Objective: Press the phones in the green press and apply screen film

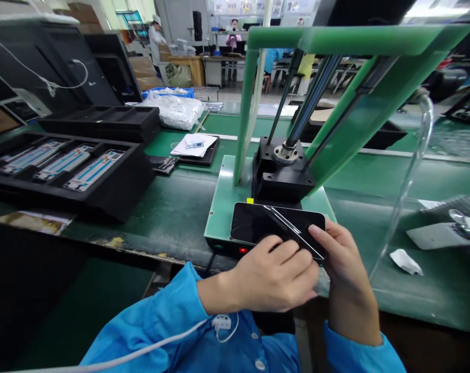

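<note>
A black smartphone (254, 223) lies screen up on a pale green plate (223, 217), with a clear film strip (293, 230) running diagonally across its glass. My left hand (274, 274) reaches in from the left, its curled fingers pressing on the phone's lower edge and the film. My right hand (346, 254) grips the phone's right end, fingertips on top near the film's end. A small yellow tag (250, 201) pokes out behind the phone's far edge. My hands hide the phone's near edge.
Behind the phone stands a green-framed press (281, 176) with a black block and steel rods. A black foam tray (64, 166) holds several blue-and-white strips on the green bench mat (180, 233). A curved clear guard (409, 191) stands to the right. Papers and a white bag lie farther back.
</note>
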Available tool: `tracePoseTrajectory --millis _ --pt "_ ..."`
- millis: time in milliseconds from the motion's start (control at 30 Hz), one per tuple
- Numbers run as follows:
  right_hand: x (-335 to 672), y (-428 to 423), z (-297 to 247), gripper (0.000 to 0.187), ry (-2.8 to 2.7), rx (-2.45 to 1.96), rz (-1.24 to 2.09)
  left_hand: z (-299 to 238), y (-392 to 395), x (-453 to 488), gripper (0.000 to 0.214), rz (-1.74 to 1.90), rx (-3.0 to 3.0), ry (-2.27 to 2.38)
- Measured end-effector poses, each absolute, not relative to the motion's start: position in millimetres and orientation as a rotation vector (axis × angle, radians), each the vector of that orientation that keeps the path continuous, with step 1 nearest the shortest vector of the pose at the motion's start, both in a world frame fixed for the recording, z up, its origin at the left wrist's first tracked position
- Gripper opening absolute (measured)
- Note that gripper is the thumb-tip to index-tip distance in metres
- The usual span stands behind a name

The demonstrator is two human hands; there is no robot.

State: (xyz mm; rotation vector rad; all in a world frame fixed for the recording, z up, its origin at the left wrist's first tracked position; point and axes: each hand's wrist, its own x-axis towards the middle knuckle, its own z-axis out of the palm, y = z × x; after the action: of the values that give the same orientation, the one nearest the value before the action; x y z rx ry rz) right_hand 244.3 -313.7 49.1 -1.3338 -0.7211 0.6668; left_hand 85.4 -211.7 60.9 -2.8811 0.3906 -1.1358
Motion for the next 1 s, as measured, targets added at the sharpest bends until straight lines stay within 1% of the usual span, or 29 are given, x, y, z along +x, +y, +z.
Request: tracePoseTrajectory --millis 133,233,333,400,467,500,567,633,667,733,833,900,1000 --pt "239.9 -316.6 50.4 0.021 -0.717 -1.380 0.685 64.7 -219.5 88.6 0.032 -1.118 -2.888 0.549" --pt "238.5 -317.4 52.0 0.021 -0.747 -1.389 0.691 64.4 -222.9 94.2 0.033 -1.142 -2.865 0.498" --pt "241.1 -316.6 49.3 0.021 -0.766 -1.340 0.663 62.6 -212.7 93.8 0.045 -1.133 -2.863 0.414" --pt "243.6 -315.5 46.2 0.025 -0.761 -1.309 0.689 62.4 -194.3 88.3 0.056 -1.253 -2.898 0.269" --pt "245.3 -314.5 44.2 0.029 -0.752 -1.290 0.739 63.9 -168.4 81.0 0.058 -1.404 -2.976 -0.084" --pt "245.6 -314.1 44.0 0.030 -0.754 -1.283 0.757 65.2 -154.4 77.9 0.054 -1.442 -3.032 -0.288" --pt "245.3 -313.6 44.8 0.030 -0.762 -1.273 0.759 67.4 -129.3 73.9 0.037 -1.411 -3.225 -0.559" --pt "244.7 -313.4 46.1 0.030 -0.774 -1.273 0.751 68.1 -112.3 73.4 0.016 -1.359 -3.464 -0.561" --pt "244.4 -313.2 46.3 0.030 -0.779 -1.278 0.749 68.0 -107.7 74.1 0.011 -1.356 -3.542 -0.501" --pt "244.5 -312.4 45.4 0.030 -0.785 -1.297 0.738 67.9 -106.2 76.0 0.009 -1.413 -3.519 -0.390" --pt "246.0 -311.0 41.7 0.030 -0.797 -1.307 0.701 73.7 -121.5 74.6 0.008 -1.503 -3.151 -0.300" --pt "247.0 -310.8 39.6 0.029 -0.806 -1.299 0.692 82.9 -140.8 68.5 0.009 -1.492 -2.938 -0.235" --pt "246.6 -311.7 39.7 0.027 -0.825 -1.292 0.707 98.5 -168.4 56.2 0.012 -1.430 -2.937 -0.123"
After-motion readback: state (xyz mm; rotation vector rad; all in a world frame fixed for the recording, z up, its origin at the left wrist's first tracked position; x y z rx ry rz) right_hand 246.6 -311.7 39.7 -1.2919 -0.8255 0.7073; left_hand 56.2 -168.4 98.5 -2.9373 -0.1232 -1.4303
